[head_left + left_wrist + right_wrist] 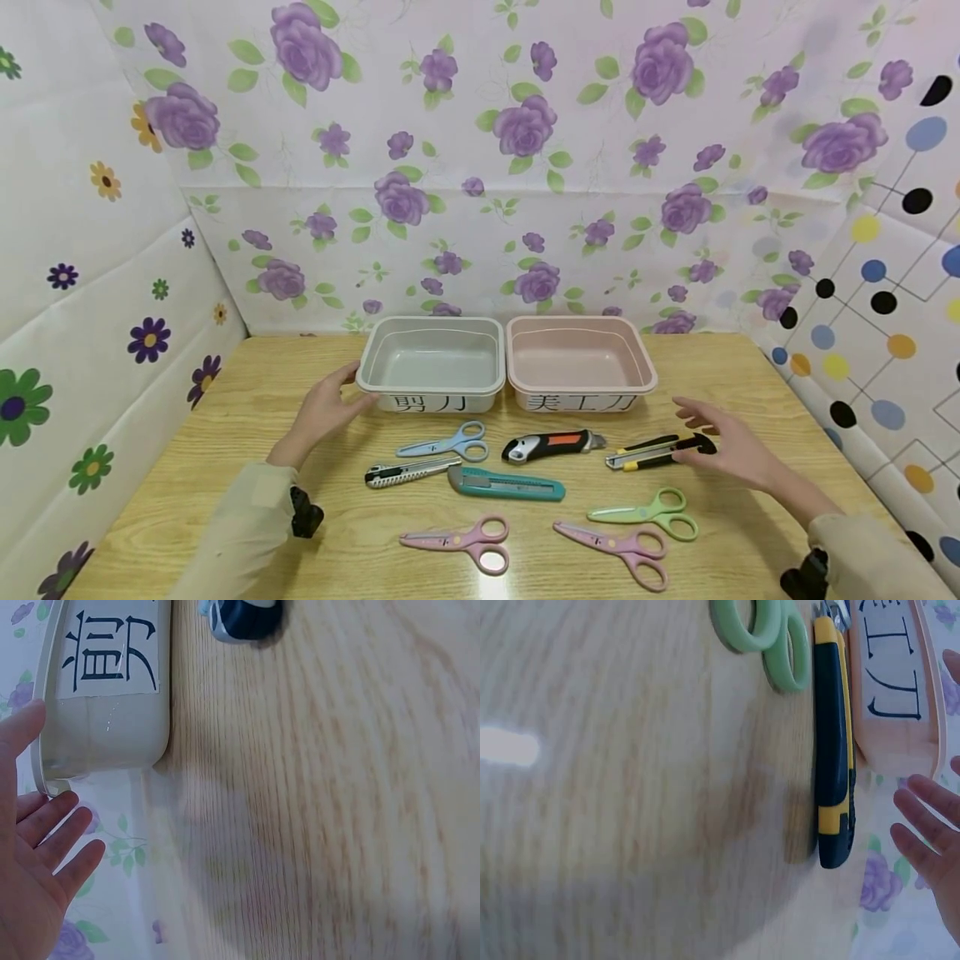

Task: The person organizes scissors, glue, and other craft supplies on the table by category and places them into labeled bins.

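Head view: wooden table, bearing grey basket, far edge, left of centre; pink basket, far edge, just right of it. Left hand, at grey basket's left end, fingers relaxed, nothing gripped. Right hand, toward table's right edge, fingers loose, grip vacant, near black-and-yellow cutter. Green scissors, nearer front edge. Left wrist view: fingers spread at grey basket's rim; contact uncertain. Right wrist view: fingers apart from cutter.

Scissors number four: two pink pairs, one blue pair, one green pair. Cutters number four: one silver cutter, one teal cutter, one black-and-orange cutter, one yellow-and-black cutter. There are two bins, two hands, one tabletop.
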`<state>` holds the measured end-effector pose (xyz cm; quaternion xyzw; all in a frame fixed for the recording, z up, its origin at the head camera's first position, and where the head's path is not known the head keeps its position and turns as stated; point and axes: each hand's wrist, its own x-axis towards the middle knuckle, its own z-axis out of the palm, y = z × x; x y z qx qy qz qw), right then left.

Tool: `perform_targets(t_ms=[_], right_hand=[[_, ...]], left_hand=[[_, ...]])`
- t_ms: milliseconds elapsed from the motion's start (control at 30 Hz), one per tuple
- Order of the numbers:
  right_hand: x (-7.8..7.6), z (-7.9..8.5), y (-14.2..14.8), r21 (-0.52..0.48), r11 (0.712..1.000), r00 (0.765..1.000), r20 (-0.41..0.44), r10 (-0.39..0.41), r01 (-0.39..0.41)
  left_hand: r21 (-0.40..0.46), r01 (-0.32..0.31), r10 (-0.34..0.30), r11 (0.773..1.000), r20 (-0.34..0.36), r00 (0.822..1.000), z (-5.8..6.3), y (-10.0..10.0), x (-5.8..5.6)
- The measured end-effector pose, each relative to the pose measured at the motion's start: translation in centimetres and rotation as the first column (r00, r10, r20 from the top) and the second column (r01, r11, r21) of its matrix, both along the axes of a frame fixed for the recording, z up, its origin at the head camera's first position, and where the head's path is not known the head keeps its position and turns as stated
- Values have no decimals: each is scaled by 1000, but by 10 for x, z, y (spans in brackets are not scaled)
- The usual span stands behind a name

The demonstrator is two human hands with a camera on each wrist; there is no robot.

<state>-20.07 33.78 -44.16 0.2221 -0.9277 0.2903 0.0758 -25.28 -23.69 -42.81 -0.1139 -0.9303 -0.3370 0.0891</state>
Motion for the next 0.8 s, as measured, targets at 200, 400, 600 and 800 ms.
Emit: perform_targets(t_ms=[200,400,600,800], right_hand=[[7,-7,-2,-10,999,998,42,41,-41],[12,-10,-1,-30,998,996,68,50,-48],[18,-5,-4,-37,998,997,61,54,-52],[22,-2,-5,-46,997,994,94,58,-54]], left_hand=[[2,-4,4,1000,-19,1000,-2,0,0],[5,-2,2,1000,-42,999,-4,1,-1],[2,-15,15,1000,-51,999,-5,2,-2],[-11,-39,38,999,-50,998,-6,2,0]])
